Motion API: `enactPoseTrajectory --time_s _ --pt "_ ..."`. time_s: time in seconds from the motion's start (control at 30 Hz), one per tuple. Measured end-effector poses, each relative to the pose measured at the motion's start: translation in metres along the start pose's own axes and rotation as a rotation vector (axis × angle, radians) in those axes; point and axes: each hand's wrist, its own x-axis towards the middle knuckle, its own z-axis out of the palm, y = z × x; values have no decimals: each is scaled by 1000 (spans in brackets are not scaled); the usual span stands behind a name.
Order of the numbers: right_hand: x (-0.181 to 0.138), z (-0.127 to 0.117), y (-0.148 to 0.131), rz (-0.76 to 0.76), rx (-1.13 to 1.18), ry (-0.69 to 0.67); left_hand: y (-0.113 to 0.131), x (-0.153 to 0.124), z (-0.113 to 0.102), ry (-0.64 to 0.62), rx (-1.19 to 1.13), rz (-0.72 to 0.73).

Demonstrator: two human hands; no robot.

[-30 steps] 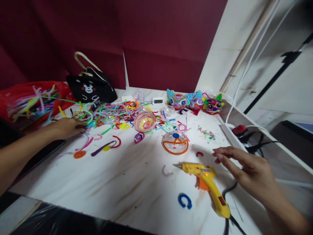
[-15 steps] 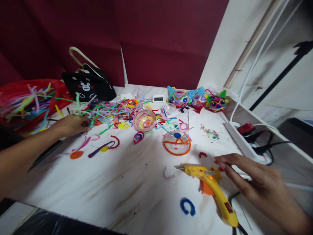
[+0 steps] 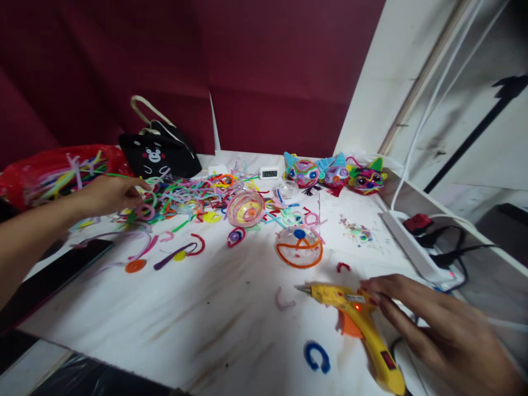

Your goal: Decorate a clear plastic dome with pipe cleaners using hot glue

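Observation:
Over the left end of a tangled pile of pipe cleaners (image 3: 185, 195) is my left hand (image 3: 109, 195), its fingers curled in a pinch. What lies between the fingertips I cannot make out; a pink pipe cleaner coil (image 3: 146, 211) shows just below them. My right hand (image 3: 437, 324) is half open, fingers stretched out beside the rear of a yellow hot glue gun (image 3: 363, 322), which lies with its red light on. Beyond the nozzle is a clear plastic dome (image 3: 299, 250) with an orange pipe cleaner outline and a blue spot. A blue curl (image 3: 317, 356) lies near the gun.
A decorated bowl-shaped piece (image 3: 245, 208), a purple tassel (image 3: 167, 257) and an orange disc (image 3: 135, 266) lie mid-table. At the back stand a black bag (image 3: 160, 154), a timer (image 3: 269, 172) and finished masks (image 3: 303, 173). A power strip (image 3: 416, 247) runs along the right; a phone (image 3: 58, 280) lies left.
My left hand has lifted slightly away from the pile, uncovering the pink coil. The right hand stays beside the glue gun. The view has shifted a little, showing more of the phone.

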Motion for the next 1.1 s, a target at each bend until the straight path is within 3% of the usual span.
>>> enactPoseTrajectory --time_s 0.1,0.2,0.43,0.6,0.77,1.0,1.1 --pt "0 1 -2 7 44 -11 20 -7 -18 -5 -243 14" --pt "0 2 -4 31 110 -31 57 -22 -21 -71 -644 25" --pt "-1 4 -13 81 284 -113 153 -61 0 -173 -1133 50" --pt "0 6 -18 49 396 -140 200 -80 19 -112 -1278 102" --pt "2 5 -25 18 428 -171 226 -95 40 38 -1165 205" --pt "5 5 -34 7 480 -171 245 -116 68 397 -783 575" --pt "4 7 -35 8 495 -194 249 -120 77 518 -652 645"
